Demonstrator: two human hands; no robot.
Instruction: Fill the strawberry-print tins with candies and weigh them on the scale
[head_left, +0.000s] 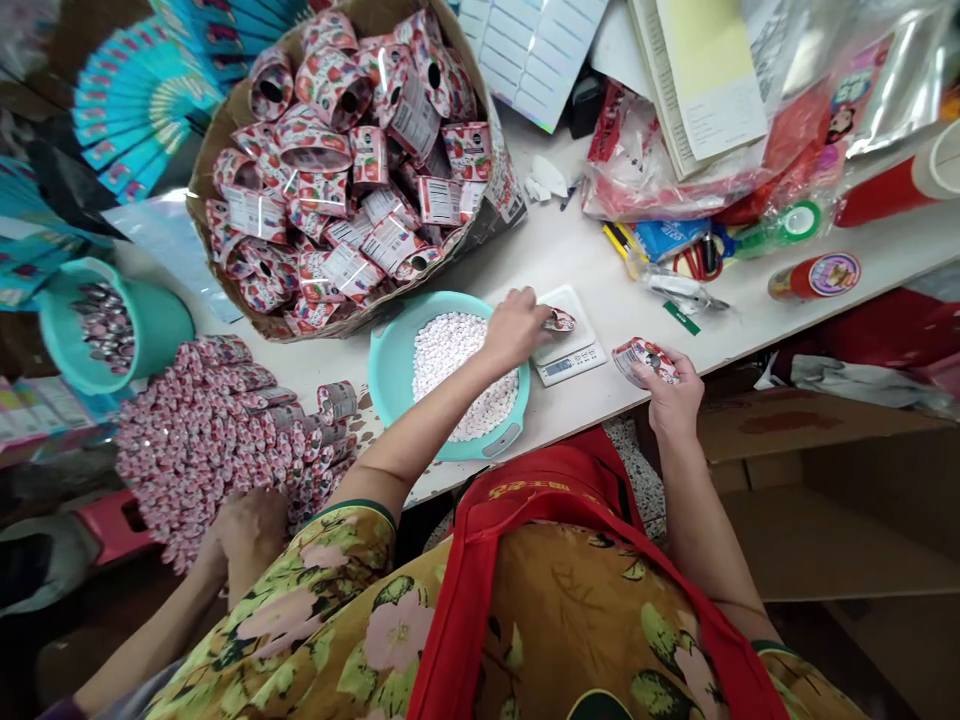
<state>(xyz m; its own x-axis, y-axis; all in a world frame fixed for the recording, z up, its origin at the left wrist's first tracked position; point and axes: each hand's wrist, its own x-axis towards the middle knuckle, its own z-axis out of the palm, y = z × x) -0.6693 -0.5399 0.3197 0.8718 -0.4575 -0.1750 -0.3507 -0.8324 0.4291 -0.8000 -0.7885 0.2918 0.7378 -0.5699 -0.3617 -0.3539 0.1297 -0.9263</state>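
My left hand (516,328) reaches over a basin and grips a small strawberry-printed candy container (561,319) at the white digital scale (571,364). Whether that container rests fully on the weighing plate I cannot tell. Off the table's front edge, my right hand (675,395) is closed around another strawberry-printed container (636,354), held to the right of the scale. Below my left forearm, the turquoise basin (386,385) holds many small white tablets (442,355), partly hidden by the arm.
Behind the basin stands a cardboard box (480,225) full of printed containers. A heap of containers (202,440) lies left, with a co-worker's hands (251,525) at it. A turquoise bucket (161,335), tape roll (799,222), round tub (814,277) and open carton (840,500) surround the area.
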